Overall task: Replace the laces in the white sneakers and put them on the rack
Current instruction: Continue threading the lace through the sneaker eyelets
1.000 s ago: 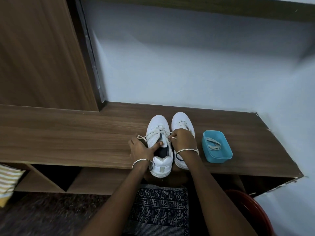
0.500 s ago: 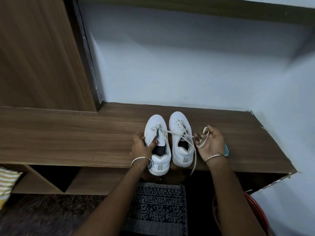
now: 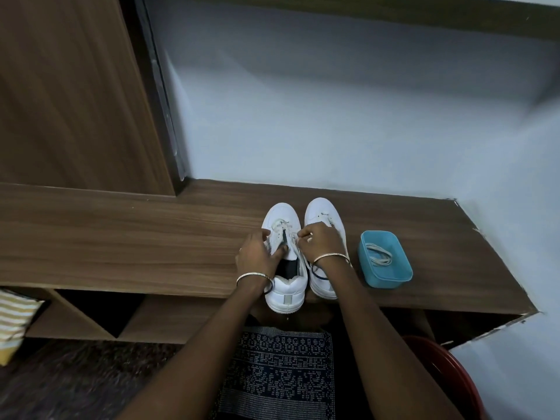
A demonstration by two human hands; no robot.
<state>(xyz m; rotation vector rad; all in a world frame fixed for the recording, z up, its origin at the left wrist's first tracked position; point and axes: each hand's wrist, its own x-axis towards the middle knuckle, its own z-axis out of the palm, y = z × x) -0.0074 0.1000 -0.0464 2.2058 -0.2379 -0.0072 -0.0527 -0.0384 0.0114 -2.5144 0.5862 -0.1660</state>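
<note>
Two white sneakers stand side by side on the wooden shelf top [image 3: 121, 237], toes toward the wall. My left hand [image 3: 257, 256] grips the left sneaker [image 3: 286, 291] at its side, thumb on the tongue. My right hand [image 3: 321, 241] lies over the right sneaker [image 3: 321, 210] and pinches the white lace [image 3: 281, 225] of the left sneaker near its upper eyelets. A loose lace strand runs down between the two shoes under my right wrist.
A blue plastic tub [image 3: 386, 275] holding a coiled white lace stands right of the shoes. Open rack compartments [image 3: 97, 310] lie under the shelf. A red round object [image 3: 448, 371] is at lower right, striped cloth [image 3: 15, 316] at far left. Wall behind.
My right hand, which had pulled a lace out to the right over the tub, has come back to the left sneaker's eyelets. The left hand stays on that shoe.
</note>
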